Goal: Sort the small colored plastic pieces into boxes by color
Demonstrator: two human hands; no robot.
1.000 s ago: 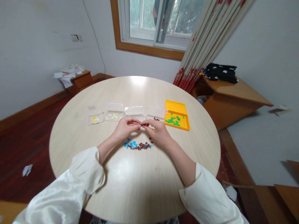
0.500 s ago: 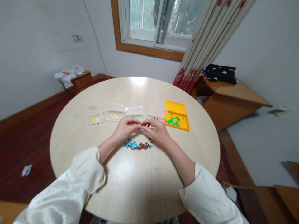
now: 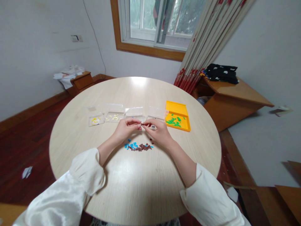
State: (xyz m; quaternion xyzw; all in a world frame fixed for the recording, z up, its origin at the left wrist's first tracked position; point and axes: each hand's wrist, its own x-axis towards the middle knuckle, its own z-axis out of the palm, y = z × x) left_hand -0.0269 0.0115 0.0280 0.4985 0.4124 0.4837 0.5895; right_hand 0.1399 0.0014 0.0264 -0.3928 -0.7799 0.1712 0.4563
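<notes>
- Our left hand (image 3: 128,127) pinches with thumb and fingertips nearly together; our right hand (image 3: 160,130) meets it tip to tip, its thumb and finger also closed to a narrow pinch.
- Between them we hold a dark piece (image 3: 142,124), just above the table (image 3: 136,188); it is too small for us to tell whether it is one bit or two joined.
- We judge the work partway along: this piece is in hand, while blue bits (image 3: 134,145) and brown bits (image 3: 142,147) remain loose in one pile nearer us.
- Yellow bits (image 3: 94,121) and pale bits (image 3: 114,117) already lie in separate clear boxes (image 3: 117,108) on the left.
- Green bits (image 3: 174,121) lie in the open orange box (image 3: 176,106) on the right.
- Our hands partly cover the two middle clear boxes.
</notes>
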